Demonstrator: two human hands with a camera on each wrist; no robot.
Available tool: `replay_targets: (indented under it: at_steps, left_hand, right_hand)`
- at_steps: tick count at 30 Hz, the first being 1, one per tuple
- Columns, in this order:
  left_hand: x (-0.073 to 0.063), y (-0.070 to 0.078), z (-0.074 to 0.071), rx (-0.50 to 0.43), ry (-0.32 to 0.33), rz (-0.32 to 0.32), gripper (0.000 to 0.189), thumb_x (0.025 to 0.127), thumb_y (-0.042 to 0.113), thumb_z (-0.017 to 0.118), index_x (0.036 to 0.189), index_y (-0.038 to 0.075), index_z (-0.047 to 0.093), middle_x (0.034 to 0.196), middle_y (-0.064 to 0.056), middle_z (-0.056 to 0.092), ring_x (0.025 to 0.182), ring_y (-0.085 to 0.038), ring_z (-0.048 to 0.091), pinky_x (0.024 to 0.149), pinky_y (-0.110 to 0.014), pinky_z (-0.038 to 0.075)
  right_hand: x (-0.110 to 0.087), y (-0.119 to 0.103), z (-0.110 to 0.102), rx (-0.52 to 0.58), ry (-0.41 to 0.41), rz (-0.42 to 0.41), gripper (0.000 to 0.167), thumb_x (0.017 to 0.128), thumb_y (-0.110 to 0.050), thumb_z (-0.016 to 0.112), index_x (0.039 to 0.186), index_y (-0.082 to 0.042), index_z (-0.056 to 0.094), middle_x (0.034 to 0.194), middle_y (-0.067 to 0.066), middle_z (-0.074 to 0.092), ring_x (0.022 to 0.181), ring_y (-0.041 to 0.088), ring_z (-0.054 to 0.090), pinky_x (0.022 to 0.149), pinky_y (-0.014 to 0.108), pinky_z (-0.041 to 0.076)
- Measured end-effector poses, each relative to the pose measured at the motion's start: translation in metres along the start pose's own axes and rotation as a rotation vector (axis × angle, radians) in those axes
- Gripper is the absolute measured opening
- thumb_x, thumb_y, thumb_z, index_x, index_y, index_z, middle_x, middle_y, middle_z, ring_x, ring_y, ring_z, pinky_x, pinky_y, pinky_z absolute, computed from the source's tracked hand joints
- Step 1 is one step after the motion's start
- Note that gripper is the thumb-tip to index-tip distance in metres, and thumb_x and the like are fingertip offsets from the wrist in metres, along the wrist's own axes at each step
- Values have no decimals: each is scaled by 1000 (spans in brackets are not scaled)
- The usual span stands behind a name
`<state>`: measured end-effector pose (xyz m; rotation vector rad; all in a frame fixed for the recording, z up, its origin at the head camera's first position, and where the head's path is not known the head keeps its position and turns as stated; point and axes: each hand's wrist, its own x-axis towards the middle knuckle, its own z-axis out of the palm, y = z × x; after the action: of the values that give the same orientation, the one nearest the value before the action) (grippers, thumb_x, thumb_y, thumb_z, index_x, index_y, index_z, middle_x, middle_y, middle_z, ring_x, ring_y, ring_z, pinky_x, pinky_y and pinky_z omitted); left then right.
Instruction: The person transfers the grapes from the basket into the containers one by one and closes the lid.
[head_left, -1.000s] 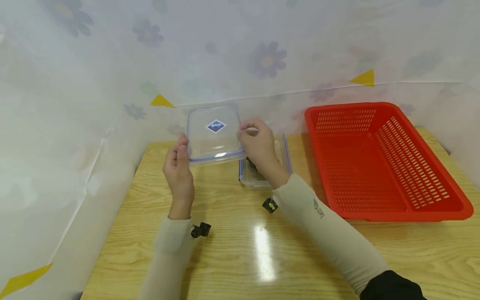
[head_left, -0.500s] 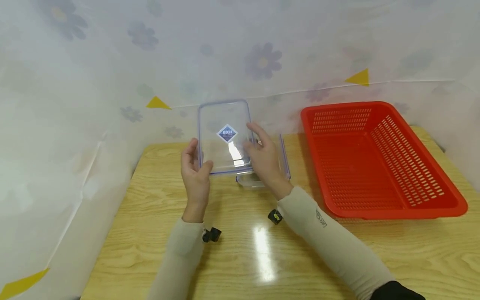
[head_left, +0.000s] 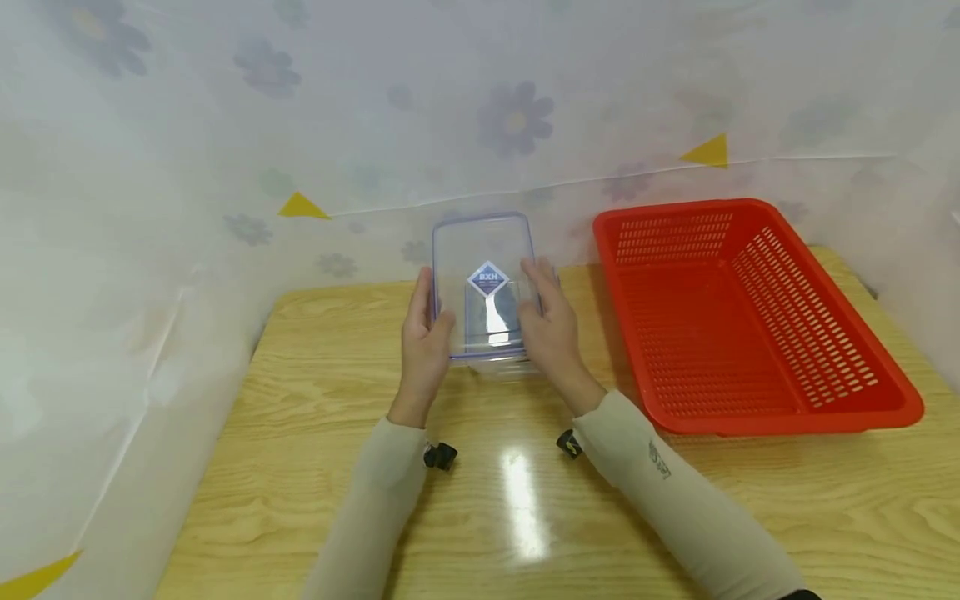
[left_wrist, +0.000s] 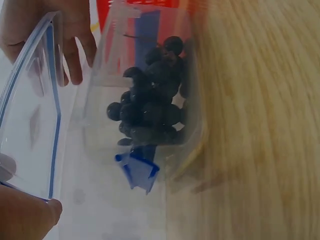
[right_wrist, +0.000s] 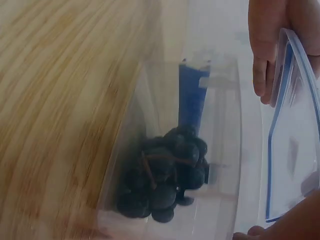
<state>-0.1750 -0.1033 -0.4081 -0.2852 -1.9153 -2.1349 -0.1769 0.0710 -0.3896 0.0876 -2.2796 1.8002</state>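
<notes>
A clear plastic lid [head_left: 480,242] with a blue seal and a BXH label hovers over a clear food container [right_wrist: 222,125]. My left hand [head_left: 426,346] grips the lid's left edge, thumb on top. On the opposite edge, my right hand [head_left: 553,333] holds it the same way. Dark grapes [left_wrist: 150,100] lie in the container, which stands on the table. Blue side clips [left_wrist: 137,172] hang folded out from it. In the wrist views the lid is tilted and apart from the container's rim. From the head, the container shows mostly through the lid.
A red perforated basket [head_left: 776,427] stands to the right on the wooden table [head_left: 330,383]. Behind the table hangs a pale flowered sheet [head_left: 420,150] with yellow tape triangles [head_left: 302,206]. Small black cameras [head_left: 441,455] sit at both wrists.
Both hands have carried the lid rightward and turned it, from left of the container to over it. The right hand now lies along the lid's side. The basket has stayed put.
</notes>
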Motion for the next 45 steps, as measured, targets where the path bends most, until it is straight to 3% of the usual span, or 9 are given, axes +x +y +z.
replay_targets:
  at_steps: [5,14,20,27,45]
  left_hand:
    - [4,-7,10,113,-21,-35,64,99,-7,42,159,-2,18,166,-14,17,152,-19,16,119,-26,14]
    - [7,-26,19,304,-84,-121,62,101,-1,40,160,0,20,165,-17,18,151,-24,17,120,-33,13]
    - [5,-34,23,367,-126,-150,63,100,1,40,159,-2,19,166,-19,15,152,-27,13,121,-37,11]
    - [7,-35,26,424,-153,-154,62,101,3,40,159,-3,21,165,-22,16,152,-30,12,121,-38,9]
    - [8,-36,23,538,-227,-222,61,106,8,38,160,-3,11,167,-17,3,153,-31,2,121,-38,2]
  right_hand:
    - [-1,6,-5,-88,-44,38,56,99,-6,44,155,-12,42,167,-1,16,151,10,12,120,32,9]
    - [1,19,-13,-222,-91,87,54,100,-8,43,153,-7,45,167,8,14,152,26,15,121,41,13]
    - [2,25,-16,-270,-84,93,51,99,-7,43,149,-3,50,166,13,18,151,30,18,120,46,15]
    - [5,32,-20,-270,-95,100,50,100,-7,45,149,-4,49,166,13,18,151,31,18,120,48,15]
    - [7,47,-22,-231,-142,114,54,100,-4,42,153,-4,43,167,8,15,152,26,15,121,43,13]
